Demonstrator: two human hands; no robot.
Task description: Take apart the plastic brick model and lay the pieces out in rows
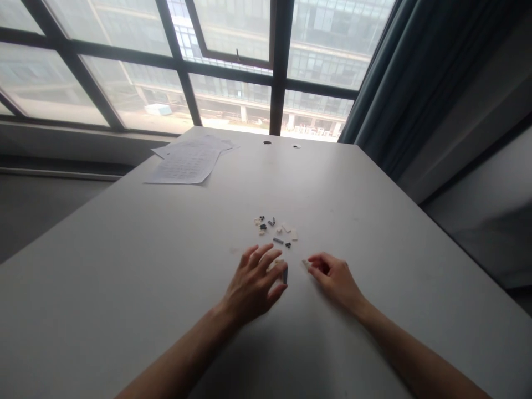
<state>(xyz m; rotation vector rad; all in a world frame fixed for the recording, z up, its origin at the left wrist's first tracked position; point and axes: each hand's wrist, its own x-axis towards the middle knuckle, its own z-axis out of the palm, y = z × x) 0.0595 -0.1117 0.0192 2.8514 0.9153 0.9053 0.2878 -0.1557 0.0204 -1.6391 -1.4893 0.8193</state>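
My left hand [260, 280] is over the near middle of the white table [166, 277], its thumb and index finger closed on a small grey building-block piece [285, 275]. The other fingers reach forward, and part of the piece is hidden behind them. To the right, my right hand [332, 274] pinches a tiny whitish piece [305, 263] at the tabletop. Just beyond both hands lie small loose parts: a long grey piece [278, 240], a black piece [288, 245], a flat white piece [295, 235], a dark cluster [262, 226] and several cream bits [257, 221].
Printed paper sheets [183, 166] lie at the table's far left. Two round holes, one a dark cable hole [267, 143], are near the far edge. Large windows [233, 100] stand behind the table, with a dark curtain [386, 94] on the right.
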